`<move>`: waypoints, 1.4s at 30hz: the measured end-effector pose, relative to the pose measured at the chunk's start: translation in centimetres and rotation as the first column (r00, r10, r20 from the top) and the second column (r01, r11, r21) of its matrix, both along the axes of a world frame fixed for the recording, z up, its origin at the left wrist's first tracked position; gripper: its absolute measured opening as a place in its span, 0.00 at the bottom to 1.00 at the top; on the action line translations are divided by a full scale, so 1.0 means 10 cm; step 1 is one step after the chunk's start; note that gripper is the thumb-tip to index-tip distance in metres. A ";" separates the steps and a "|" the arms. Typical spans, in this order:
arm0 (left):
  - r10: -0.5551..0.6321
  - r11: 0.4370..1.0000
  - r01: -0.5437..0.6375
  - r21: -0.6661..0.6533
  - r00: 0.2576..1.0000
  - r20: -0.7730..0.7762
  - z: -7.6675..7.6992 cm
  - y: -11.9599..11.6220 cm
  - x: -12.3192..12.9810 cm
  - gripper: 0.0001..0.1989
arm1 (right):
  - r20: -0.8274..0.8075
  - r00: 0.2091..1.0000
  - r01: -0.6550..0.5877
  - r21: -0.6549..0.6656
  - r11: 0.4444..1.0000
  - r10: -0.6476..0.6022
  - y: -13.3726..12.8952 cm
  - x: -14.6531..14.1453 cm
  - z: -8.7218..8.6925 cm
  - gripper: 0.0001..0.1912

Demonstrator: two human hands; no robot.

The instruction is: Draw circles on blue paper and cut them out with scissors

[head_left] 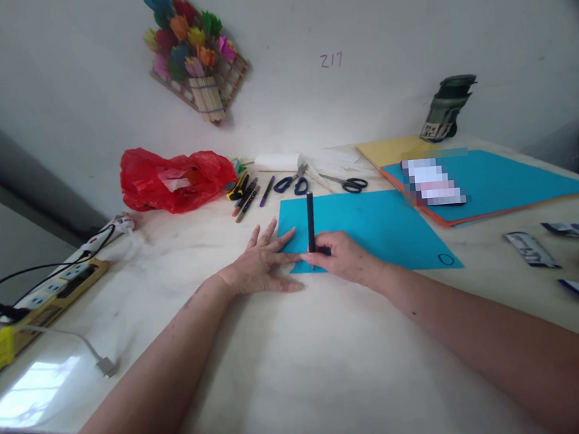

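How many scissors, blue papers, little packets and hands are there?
Scissors: 2 (blue-handled pair, black-handled pair)
Blue papers showing: 2 (near sheet, far sheet)
Little packets: 3
Hands: 2 (left hand, right hand)
Total: 9

A pale, faintly streaked, smooth table [342, 373] carried a flat, bright blue rectangular paper sheet [371, 234] near its middle. Behind the sheet lay metal scissors with navy handles [300, 174], metal scissors with black handles [343, 181] and a slim purple pen [267, 192]. A crumpled red plastic bag [165, 166] (thin enough to look translucent) sat farther left.
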State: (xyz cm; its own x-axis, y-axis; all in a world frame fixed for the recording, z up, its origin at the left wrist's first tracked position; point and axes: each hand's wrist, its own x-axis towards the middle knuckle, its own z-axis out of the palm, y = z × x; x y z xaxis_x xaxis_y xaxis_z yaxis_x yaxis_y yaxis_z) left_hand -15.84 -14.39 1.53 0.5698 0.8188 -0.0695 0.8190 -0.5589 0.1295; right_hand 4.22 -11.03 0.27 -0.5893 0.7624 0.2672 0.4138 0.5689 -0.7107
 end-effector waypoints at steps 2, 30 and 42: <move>0.002 1.000 -0.002 -0.003 1.000 -0.007 0.01 0.00 0.00 0.31 | 0.003 1.000 0.008 0.005 1.000 -0.008 0.00 0.00 0.00 0.10; 0.007 1.000 -0.007 0.015 1.000 0.026 0.01 -0.02 0.00 0.30 | -0.124 0.988 0.088 -0.062 0.994 -0.095 0.02 0.00 0.00 0.09; 0.274 0.917 -0.328 0.227 0.931 0.240 -0.14 0.02 0.25 0.22 | -0.456 0.863 0.068 -0.323 0.944 -0.219 0.08 -0.03 -0.04 0.12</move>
State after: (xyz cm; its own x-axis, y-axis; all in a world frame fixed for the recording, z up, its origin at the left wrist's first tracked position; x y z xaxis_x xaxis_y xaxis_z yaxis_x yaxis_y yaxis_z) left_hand -13.31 -14.22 0.08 0.2730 0.9269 0.2575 0.9257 -0.3259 0.1919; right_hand 3.91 -10.19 -0.10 -0.3225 0.9146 0.2438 0.0399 0.2705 -0.9619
